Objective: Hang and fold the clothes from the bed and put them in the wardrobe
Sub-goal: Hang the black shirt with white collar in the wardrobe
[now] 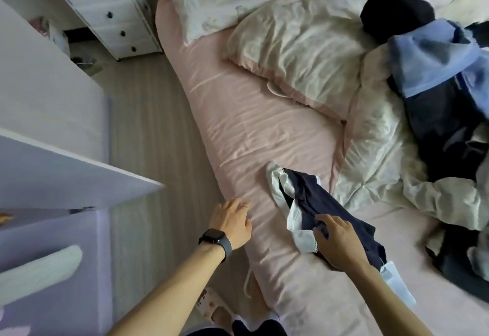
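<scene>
Garment (325, 211), navy with white lace trim, lies on the pink sheet (251, 124) at 5 o'clock. It sits apart from the clothes pile (444, 97) at 2 o'clock, likely so there is flat room to fold. Right hand (338, 243) curls its fingers into the navy cloth, gripping it. Left hand (232, 222) rests relaxed on the bed edge at 6 o'clock and holds nothing (probably bracing the lean). Wardrobe door (66, 174), as I judge it, stands at 9 o'clock.
</scene>
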### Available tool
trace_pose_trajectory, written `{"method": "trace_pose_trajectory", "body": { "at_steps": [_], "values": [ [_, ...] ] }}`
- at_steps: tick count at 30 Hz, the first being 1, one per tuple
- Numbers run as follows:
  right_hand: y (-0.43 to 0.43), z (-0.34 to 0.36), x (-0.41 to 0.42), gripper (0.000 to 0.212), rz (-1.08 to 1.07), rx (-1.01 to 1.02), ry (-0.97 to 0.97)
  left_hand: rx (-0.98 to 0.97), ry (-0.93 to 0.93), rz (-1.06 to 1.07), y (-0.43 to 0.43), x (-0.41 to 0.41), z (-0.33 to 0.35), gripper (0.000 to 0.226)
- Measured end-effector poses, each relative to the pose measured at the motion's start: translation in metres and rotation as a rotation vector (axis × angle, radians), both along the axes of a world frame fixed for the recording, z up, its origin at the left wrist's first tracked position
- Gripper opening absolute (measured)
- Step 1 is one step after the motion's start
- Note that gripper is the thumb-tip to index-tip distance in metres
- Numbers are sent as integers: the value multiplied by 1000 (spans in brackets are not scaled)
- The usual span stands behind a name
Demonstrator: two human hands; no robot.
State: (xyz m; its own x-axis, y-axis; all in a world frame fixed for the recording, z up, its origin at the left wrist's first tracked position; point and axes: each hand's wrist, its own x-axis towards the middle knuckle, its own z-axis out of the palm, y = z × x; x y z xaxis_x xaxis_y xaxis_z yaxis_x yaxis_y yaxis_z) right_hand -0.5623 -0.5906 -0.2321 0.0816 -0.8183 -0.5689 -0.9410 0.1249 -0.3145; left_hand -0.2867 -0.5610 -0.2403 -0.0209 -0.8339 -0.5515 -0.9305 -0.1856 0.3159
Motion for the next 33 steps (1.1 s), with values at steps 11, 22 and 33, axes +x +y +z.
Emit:
{"method": "trace_pose_trajectory", "body": {
  "at_steps": [11,22,33],
  "values": [
    [-156,-161,56,73,677,-132,27,275,-56,-130,-43,-47,-191,74],
    [-160,-151,85,20,531,-85,-24,385,65,21,-46,-23,-172,50],
    [-59,71,117,24,290,-277,-408,210,466,366,22,42,1,67]
  ]
}}
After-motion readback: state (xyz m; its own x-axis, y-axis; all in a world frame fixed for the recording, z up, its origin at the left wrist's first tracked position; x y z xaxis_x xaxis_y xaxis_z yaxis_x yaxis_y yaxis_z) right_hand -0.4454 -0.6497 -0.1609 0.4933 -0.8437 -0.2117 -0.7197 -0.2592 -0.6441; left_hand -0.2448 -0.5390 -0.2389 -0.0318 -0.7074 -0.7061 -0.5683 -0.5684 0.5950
